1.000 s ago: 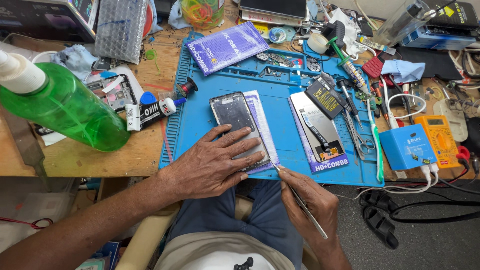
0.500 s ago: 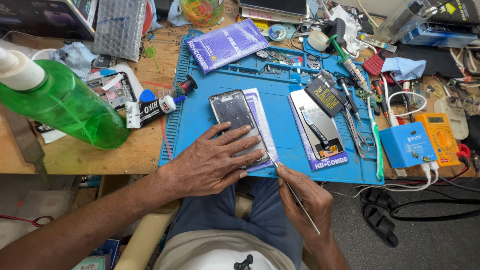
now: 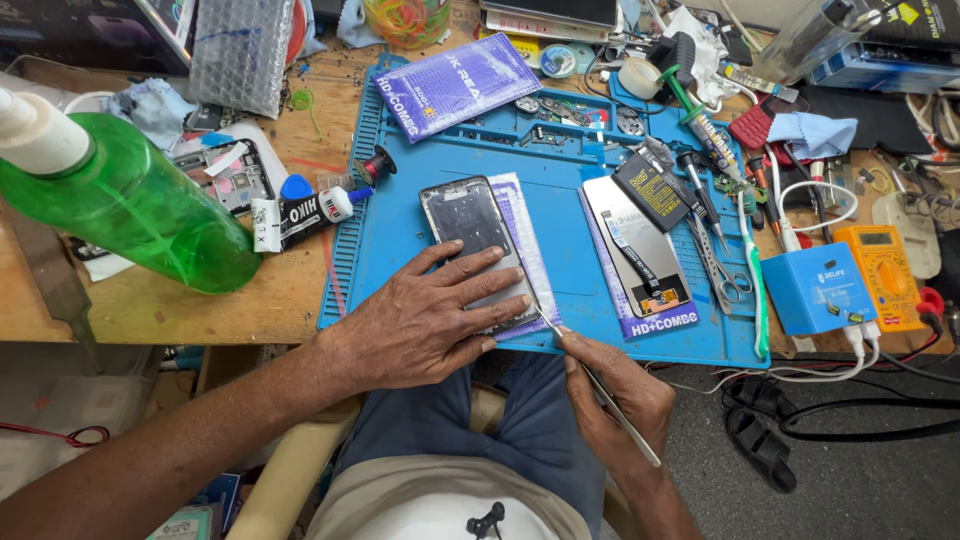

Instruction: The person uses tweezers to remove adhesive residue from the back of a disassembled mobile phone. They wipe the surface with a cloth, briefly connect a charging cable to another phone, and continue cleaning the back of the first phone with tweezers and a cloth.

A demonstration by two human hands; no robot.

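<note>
Cluttered across the wooden bench [image 3: 150, 300] lies a blue work mat [image 3: 570, 210], and on it, near the front edge, a phone [image 3: 470, 235] rests face up on a white sheet. The left hand [image 3: 425, 320] lies flat on the phone's lower half, fingers spread wide and pressing down. The right hand [image 3: 615, 395] pinches a thin metal tool [image 3: 600, 385], its tip touching the phone's lower right corner just beside the left fingertips. To the right on the mat lies a second phone [image 3: 640, 250] with a small black part on its top, then tweezers, scissors and a toothbrush [image 3: 755, 285]. Off the mat's right edge sit a blue box [image 3: 820, 290] and an orange meter [image 3: 885, 275]. A green bottle [image 3: 125, 200] lies at the left, and a glue tube [image 3: 305, 215] sits between it and the mat. A purple packet [image 3: 455, 85] rests at the mat's far edge.
</note>
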